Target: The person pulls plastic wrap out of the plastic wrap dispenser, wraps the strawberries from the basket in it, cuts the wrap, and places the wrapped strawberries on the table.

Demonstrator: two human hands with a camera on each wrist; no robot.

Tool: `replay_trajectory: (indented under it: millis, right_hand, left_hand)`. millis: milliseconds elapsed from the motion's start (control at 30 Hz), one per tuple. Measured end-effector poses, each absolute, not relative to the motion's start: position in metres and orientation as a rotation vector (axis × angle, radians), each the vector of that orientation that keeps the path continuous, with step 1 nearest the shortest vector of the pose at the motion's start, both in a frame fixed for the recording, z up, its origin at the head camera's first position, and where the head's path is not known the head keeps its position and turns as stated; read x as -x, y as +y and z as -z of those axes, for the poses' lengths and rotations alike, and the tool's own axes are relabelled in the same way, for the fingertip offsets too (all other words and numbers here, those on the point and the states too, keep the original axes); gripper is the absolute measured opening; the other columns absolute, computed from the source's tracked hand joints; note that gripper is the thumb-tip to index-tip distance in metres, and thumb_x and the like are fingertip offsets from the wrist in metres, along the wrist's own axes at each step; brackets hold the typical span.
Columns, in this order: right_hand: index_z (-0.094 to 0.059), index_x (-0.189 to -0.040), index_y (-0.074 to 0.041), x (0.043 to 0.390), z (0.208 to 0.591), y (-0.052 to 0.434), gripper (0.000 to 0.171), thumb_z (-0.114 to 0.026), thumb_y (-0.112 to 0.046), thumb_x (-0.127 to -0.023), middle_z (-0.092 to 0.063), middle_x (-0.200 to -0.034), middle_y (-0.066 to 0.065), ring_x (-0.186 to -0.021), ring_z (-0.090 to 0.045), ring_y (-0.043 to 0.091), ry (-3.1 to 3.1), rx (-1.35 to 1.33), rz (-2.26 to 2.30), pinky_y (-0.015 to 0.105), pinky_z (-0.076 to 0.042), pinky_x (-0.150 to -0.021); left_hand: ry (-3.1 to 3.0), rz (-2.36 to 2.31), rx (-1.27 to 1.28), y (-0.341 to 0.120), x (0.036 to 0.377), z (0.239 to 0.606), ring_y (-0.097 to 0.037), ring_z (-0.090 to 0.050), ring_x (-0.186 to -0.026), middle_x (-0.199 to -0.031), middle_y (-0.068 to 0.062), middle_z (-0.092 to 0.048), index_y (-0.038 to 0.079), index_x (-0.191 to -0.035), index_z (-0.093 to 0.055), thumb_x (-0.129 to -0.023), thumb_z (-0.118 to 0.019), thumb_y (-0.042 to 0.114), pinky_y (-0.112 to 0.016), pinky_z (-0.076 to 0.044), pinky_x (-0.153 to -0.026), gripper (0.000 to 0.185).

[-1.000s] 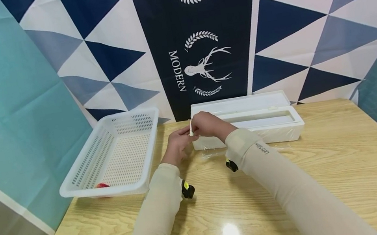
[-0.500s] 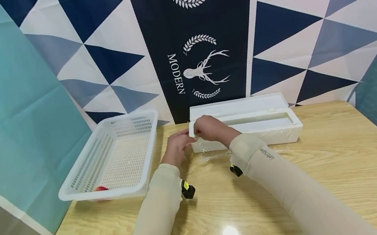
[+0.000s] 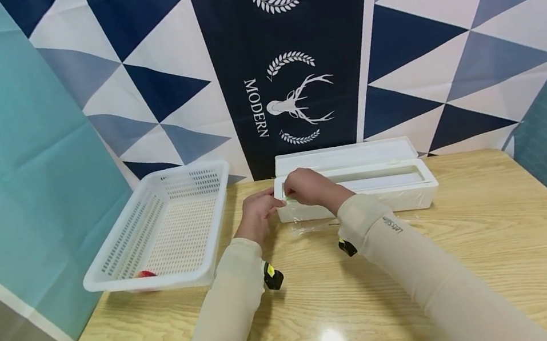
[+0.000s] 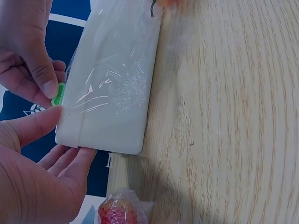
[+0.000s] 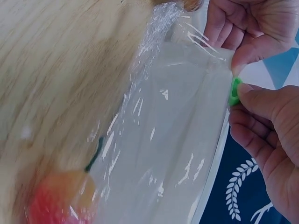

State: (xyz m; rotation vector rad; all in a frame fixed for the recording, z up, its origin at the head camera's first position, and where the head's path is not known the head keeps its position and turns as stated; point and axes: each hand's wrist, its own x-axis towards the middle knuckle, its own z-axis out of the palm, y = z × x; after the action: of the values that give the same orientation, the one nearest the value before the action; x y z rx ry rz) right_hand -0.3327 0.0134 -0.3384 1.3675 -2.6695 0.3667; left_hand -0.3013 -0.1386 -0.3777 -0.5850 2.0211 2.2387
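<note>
Left wrist view puts us closest to the work: the right hand (image 4: 25, 51) pinches a small green slider tab (image 4: 58, 94) between thumb and forefinger at the end of the white cling-film dispenser box (image 4: 112, 84), while our left hand (image 4: 32, 172) steadies that end, thumb laid along the box edge and the other fingers (image 4: 70, 158) loosely extended under its corner, holding nothing. In our judgement the step goes best if we keep the left hand pressed firmly to the box so it cannot skid on the wooden table (image 4: 233, 116), and run the tab straight along its track with steady pressure, so the cling film (image 4: 117, 79) parts cleanly rather than bunching.

The right wrist view confirms the pinch: the right fingers curl close around the tab, nearly shut, and the film drapes from the box front down onto the table, over a reddish fruit (image 5: 60, 196) that shows blurred beneath it.

From the head view, the box lies at the table's far edge with its lid open, and a white perforated basket (image 3: 124, 259) stands to the left, something red inside it.
</note>
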Motion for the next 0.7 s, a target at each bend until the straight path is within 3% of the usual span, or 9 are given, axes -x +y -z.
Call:
replay_trajectory:
  millis: [200,400,700]
  right_hand:
    - [-0.07,-0.07,-0.005,0.332,0.34,0.027,0.019,-0.066,0.007,-0.084,-0.058,-0.065,-0.002,-0.062,-0.043,0.014,-2.675,-1.365,-0.342,0.033,-0.045,-0.065]
    - [-0.074,-0.076,-0.005,0.329,0.337,0.034,0.016,-0.067,0.006,-0.085,-0.067,-0.074,0.0,-0.067,-0.053,0.014,-2.687,-1.349,-0.326,0.035,-0.052,-0.072]
    - [-0.075,-0.078,-0.006,0.329,0.335,0.044,0.016,-0.066,0.006,-0.085,-0.068,-0.077,0.002,-0.07,-0.055,0.017,-2.705,-1.339,-0.329,0.037,-0.052,-0.074]
  left_hand:
    - [2.041,-2.256,0.572,-0.137,0.3,0.38,-0.022,-0.058,-0.116,-0.128,-0.008,-0.063,0.005,-0.124,-0.067,-0.074,-0.069,-0.013,-0.033,-0.045,-0.099,0.052]
    - [2.043,-2.259,0.567,-0.139,0.301,0.38,-0.021,-0.057,-0.116,-0.129,-0.009,-0.062,0.004,-0.124,-0.067,-0.075,-0.068,-0.013,-0.033,-0.045,-0.098,0.052]
    - [2.013,-2.291,0.547,-0.138,0.299,0.378,-0.021,-0.057,-0.116,-0.128,-0.01,-0.062,0.002,-0.123,-0.067,-0.073,-0.066,-0.015,-0.034,-0.046,-0.098,0.052]
